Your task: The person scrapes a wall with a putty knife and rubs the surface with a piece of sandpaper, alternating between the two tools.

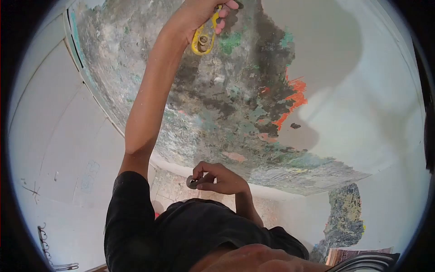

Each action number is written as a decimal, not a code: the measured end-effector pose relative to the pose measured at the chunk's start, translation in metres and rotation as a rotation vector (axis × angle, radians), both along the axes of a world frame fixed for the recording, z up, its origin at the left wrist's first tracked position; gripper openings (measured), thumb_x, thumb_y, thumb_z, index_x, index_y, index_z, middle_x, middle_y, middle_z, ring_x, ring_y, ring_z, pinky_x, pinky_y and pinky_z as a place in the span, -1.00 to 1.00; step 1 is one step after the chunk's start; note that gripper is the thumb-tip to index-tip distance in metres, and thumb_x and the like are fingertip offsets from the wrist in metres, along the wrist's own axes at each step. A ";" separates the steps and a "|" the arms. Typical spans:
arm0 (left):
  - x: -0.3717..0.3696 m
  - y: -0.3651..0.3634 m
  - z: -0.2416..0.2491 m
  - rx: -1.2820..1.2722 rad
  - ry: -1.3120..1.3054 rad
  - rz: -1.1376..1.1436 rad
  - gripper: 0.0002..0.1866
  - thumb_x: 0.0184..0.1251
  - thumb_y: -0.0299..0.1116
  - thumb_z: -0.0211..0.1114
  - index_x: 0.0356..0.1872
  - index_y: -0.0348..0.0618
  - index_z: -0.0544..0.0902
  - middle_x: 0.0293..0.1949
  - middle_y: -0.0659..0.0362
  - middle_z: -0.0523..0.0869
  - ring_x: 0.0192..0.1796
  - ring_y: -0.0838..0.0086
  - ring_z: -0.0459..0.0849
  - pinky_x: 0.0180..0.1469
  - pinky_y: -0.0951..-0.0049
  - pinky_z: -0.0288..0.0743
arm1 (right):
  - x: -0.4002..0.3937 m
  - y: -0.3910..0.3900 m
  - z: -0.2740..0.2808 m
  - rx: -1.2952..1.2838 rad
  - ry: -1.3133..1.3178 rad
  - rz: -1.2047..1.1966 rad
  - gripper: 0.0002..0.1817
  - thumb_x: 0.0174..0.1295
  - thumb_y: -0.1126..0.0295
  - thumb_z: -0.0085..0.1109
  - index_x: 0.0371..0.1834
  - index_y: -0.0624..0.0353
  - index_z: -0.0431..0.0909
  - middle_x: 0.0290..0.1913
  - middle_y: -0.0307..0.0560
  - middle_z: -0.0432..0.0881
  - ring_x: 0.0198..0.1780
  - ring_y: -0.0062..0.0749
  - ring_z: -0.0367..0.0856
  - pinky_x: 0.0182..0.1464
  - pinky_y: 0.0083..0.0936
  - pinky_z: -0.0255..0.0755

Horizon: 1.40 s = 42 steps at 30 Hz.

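Observation:
My left hand (210, 13) is raised high against the wall, its fingers wrapped round a yellow-handled tool (202, 43). The handle's rounded end has an opening and points down; the working end is hidden beyond the hand and the top edge. Low in front of my body, my right hand (219, 177) pinches a small grey ring-shaped piece (192, 182) between thumb and fingers. The wall's bare patch (204, 95) is mottled grey, with green traces and an orange-red streak (295, 100) along its right side.
Smooth pale wall (362, 118) borders the patch on the right. At left stands a white panel (63, 136) with pen marks and hooks (43, 245) low down. The speckled floor (170, 190) shows between my body and the wall. A smaller bare patch (346, 208) lies lower right.

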<state>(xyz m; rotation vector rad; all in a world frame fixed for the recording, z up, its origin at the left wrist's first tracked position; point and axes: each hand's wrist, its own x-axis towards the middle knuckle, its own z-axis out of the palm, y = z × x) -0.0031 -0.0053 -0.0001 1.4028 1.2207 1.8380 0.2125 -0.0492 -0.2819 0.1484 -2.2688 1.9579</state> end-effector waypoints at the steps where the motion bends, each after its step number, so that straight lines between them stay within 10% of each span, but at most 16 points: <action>1: 0.000 -0.002 -0.003 -0.011 -0.020 0.018 -0.71 0.51 -0.37 0.03 -0.39 -0.33 0.59 -0.70 0.23 0.50 -0.76 0.51 0.45 -0.68 0.49 0.37 | 0.000 0.001 -0.001 0.022 -0.003 0.013 -0.72 0.24 0.52 0.28 -0.03 0.17 0.44 -0.16 -0.16 0.63 -0.16 -0.47 0.75 -0.31 -0.62 0.56; 42: 0.005 0.004 0.003 0.068 0.089 0.080 -0.67 0.50 -0.32 0.07 -0.45 -0.31 0.59 -0.73 0.23 0.50 -0.79 0.52 0.44 -0.74 0.49 0.33 | 0.016 0.033 -0.004 -0.015 0.049 -0.001 -0.71 0.25 0.51 0.28 -0.01 0.16 0.45 -0.13 -0.16 0.62 -0.16 -0.47 0.75 -0.26 -0.62 0.57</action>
